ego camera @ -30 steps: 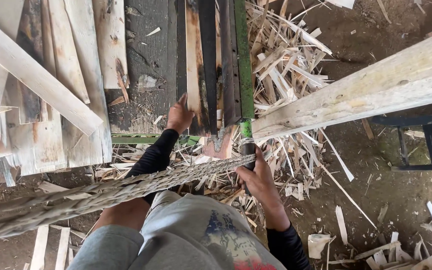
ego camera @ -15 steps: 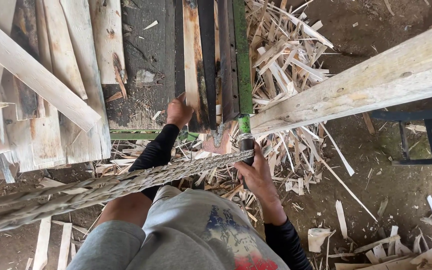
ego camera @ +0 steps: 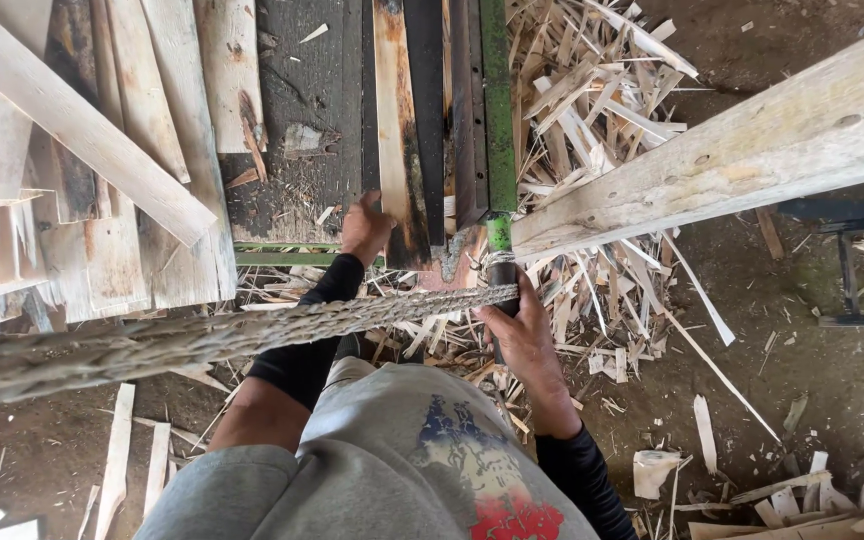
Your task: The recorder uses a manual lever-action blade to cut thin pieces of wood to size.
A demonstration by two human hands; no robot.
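Right now my left hand (ego camera: 365, 226) lies with its fingers pressed on the near end of a narrow plank (ego camera: 399, 130), in the middle of the frame, a little above the centre. This plank runs up to the top edge, on the dark saw table (ego camera: 297, 95) and beside a green rail (ego camera: 496, 100). My right hand (ego camera: 520, 335) is clenched around a dark handle (ego camera: 502, 275) just under the end of the rail, right of the centre.

I think the biggest danger is for my left fingers. They are near the slot between the plank and the rail, and I cannot see if a blade is there. If the plank jumps or slides suddenly, the fingers may go with it. The plank also has a dark rough edge, so it may catch and twist.

A thick braided rope (ego camera: 202, 340) crosses from the lower left to my right hand, over my left forearm. It could catch my sleeve or pull the arm if it becomes tight.

A big pale beam (ego camera: 752, 140) comes from the upper right and ends near the handle, so my right arm has little room there. In the upper left, loose boards (ego camera: 82, 150) lie in a pile, and one leans over the others. Thin offcuts (ego camera: 592, 110) cover the floor (ego camera: 812, 400) on the right side of the frame, where a foot could slip.
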